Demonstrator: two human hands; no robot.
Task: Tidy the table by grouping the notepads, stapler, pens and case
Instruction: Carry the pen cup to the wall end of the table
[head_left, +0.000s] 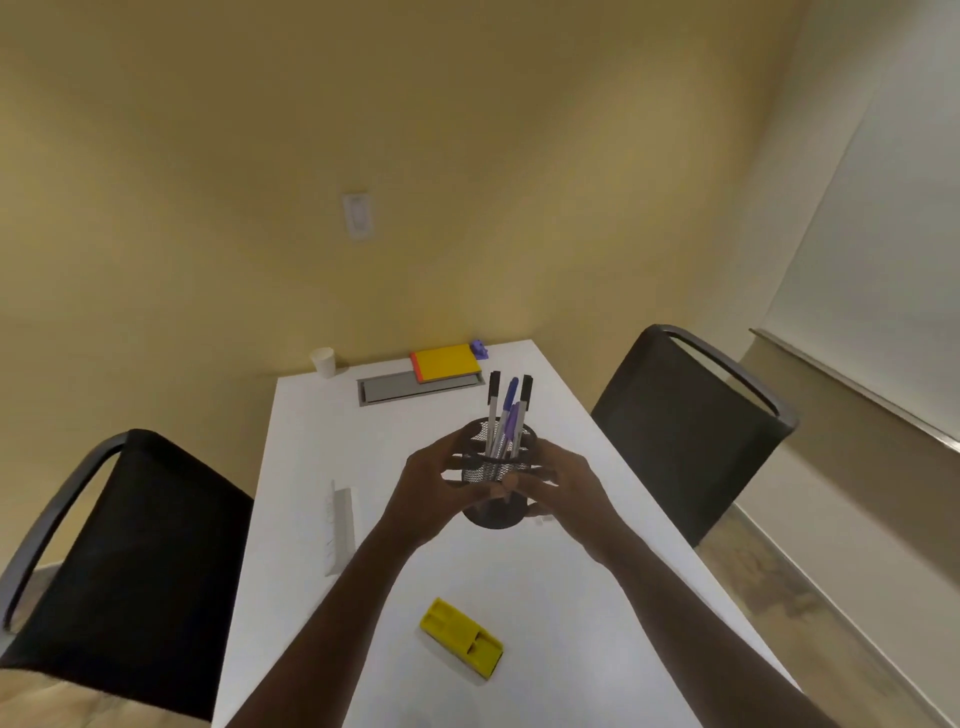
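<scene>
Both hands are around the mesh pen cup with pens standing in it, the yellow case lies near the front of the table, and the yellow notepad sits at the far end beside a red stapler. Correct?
Not quite: the stapler is purple, not red, as the head view shows. The rest stands.

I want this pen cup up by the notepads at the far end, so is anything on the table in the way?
Nothing visible blocks it. Both hands hold the pen cup, and the table between it and the notepads is bare apart from the flush grey panel just in front of them.
</scene>
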